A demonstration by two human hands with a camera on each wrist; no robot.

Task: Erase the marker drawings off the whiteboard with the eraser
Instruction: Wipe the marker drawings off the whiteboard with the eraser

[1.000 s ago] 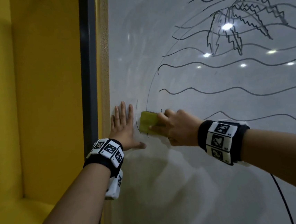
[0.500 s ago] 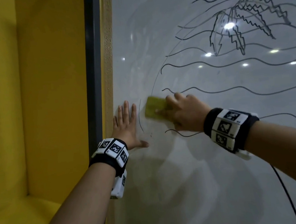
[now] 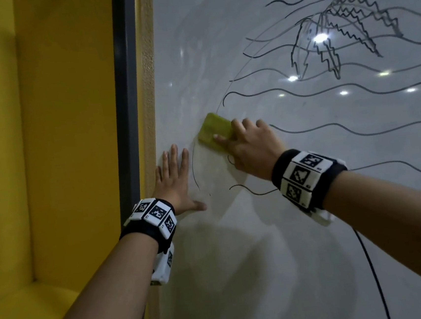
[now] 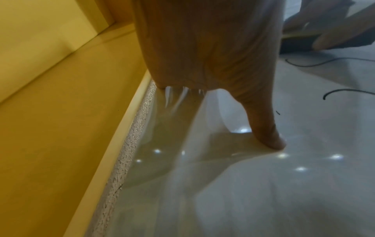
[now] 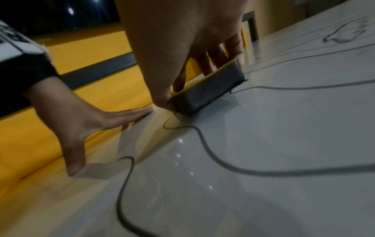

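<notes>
A yellow-backed eraser [image 3: 214, 130] with a dark felt face [image 5: 209, 93] lies pressed on the whiteboard [image 3: 266, 269]. My right hand [image 3: 248, 150] grips it, thumb on its lower edge and fingers over its back. My left hand [image 3: 174, 180] rests flat on the board near its left edge, fingers straight and thumb spread [image 4: 270, 136]. Black wavy marker lines [image 3: 355, 130] and a zigzag plant-like drawing [image 3: 333, 34] cover the board to the right and above. A thin curved line [image 3: 194, 171] runs between my two hands.
A yellow wall [image 3: 46, 123] and a dark vertical frame [image 3: 125, 90] border the board on the left, with a yellow ledge [image 3: 25, 305] below. Ceiling lights reflect as bright spots [image 3: 320, 37] on the glossy board. A black cable [image 3: 372, 272] hangs below my right wrist.
My right hand has slid the eraser upward along the board, wiping away the left ends of the wavy lines. My left hand has stayed flat in place.
</notes>
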